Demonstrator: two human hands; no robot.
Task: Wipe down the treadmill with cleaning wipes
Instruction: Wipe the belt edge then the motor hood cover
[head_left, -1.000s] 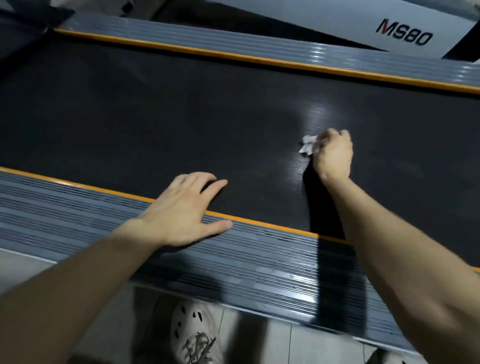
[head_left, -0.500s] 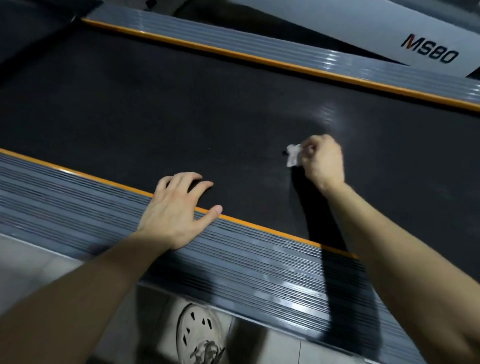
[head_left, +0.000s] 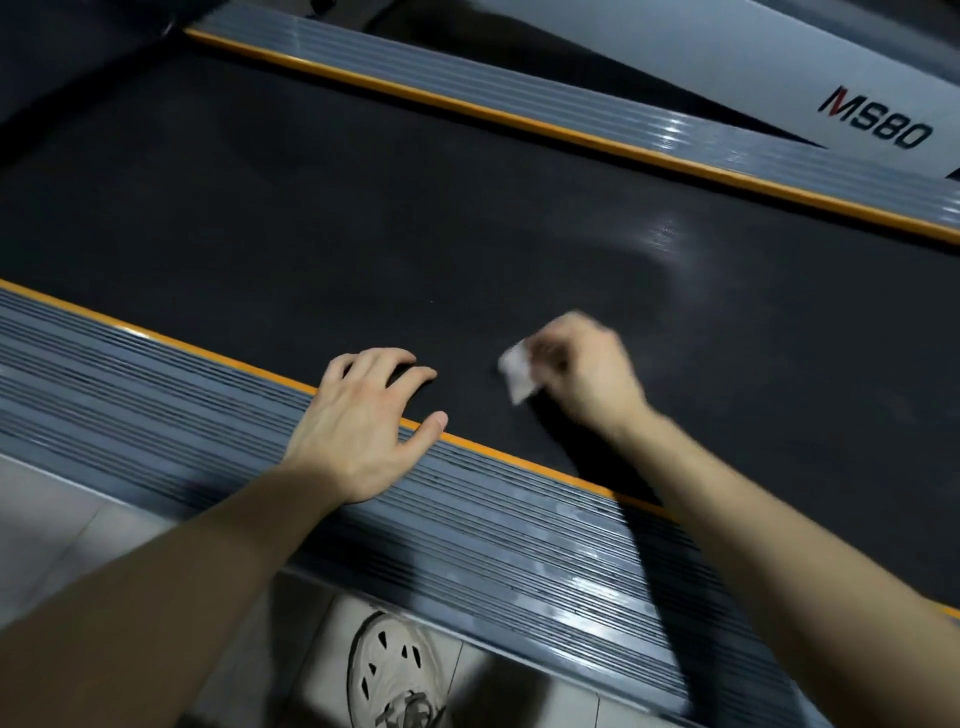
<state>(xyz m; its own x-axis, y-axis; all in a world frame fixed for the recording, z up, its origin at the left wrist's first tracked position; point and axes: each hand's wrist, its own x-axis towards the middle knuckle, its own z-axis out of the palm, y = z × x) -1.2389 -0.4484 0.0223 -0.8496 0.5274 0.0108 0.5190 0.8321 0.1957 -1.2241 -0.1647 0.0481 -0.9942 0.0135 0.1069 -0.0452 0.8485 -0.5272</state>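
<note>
The treadmill's black belt (head_left: 363, 208) runs across the view between two ribbed grey side rails with orange edges. My right hand (head_left: 587, 374) grips a small crumpled white wipe (head_left: 517, 371) and presses it on the belt, close to the near rail; the hand is blurred. My left hand (head_left: 363, 415) rests flat across the near side rail (head_left: 156, 395), its fingers spread and reaching over the orange strip onto the belt. A pale sheen on the belt (head_left: 670, 249) lies beyond my right hand.
The far side rail (head_left: 571, 114) borders the belt. Behind it stands a white panel marked MS80 (head_left: 872, 122). Below the near rail, a white perforated shoe (head_left: 395, 670) stands on pale floor tiles (head_left: 47, 525).
My right hand has drawn the wipe back across the belt toward the near rail and toward my left hand. The left hand has kept its place on the rail.
</note>
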